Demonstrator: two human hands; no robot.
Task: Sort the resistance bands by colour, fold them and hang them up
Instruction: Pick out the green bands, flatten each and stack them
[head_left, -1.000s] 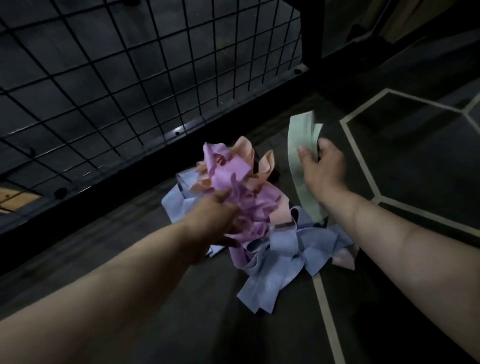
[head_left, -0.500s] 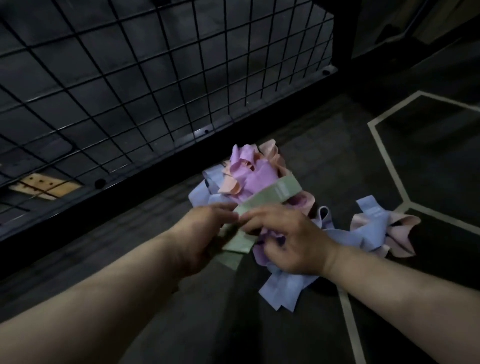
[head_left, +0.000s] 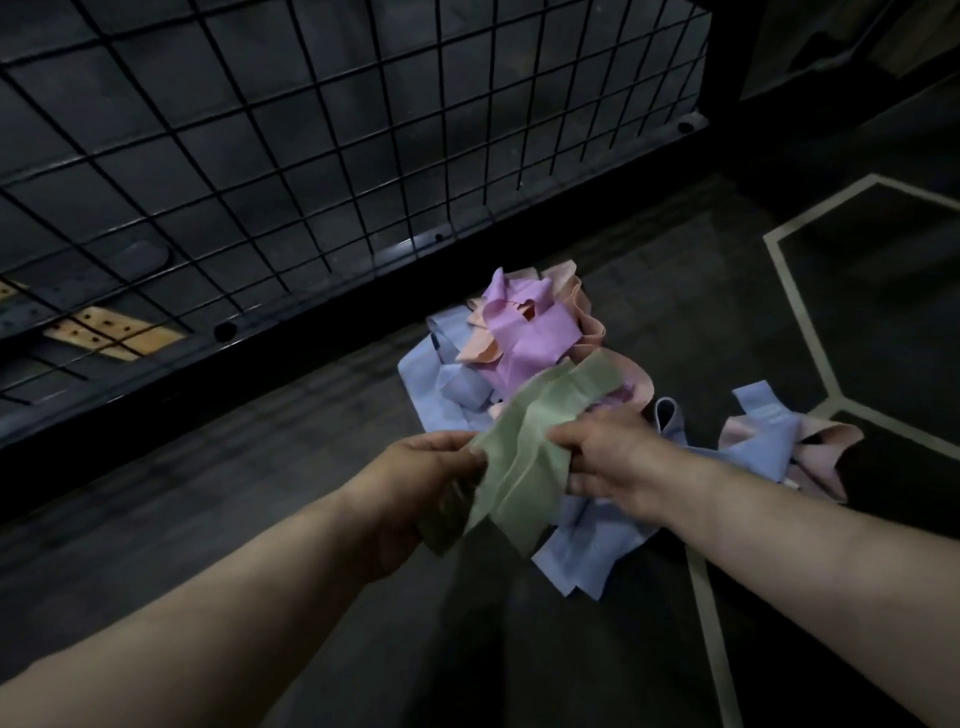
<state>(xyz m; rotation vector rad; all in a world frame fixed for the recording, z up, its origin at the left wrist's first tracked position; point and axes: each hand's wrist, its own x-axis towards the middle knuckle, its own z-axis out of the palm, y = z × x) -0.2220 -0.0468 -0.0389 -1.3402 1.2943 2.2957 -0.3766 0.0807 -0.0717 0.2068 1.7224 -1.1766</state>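
The green band hangs above the pile of bands on the floor, gripped by both hands: left hand curled round its near end, right hand pinching alongside. Its long axis runs away up-right, so I judge the fold comes toward the left hand.

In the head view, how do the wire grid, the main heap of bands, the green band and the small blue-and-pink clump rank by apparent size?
1. wire grid, by far largest.
2. main heap.
3. green band and blue-and-pink clump: look alike; the band is held nearer the camera, so unranked.
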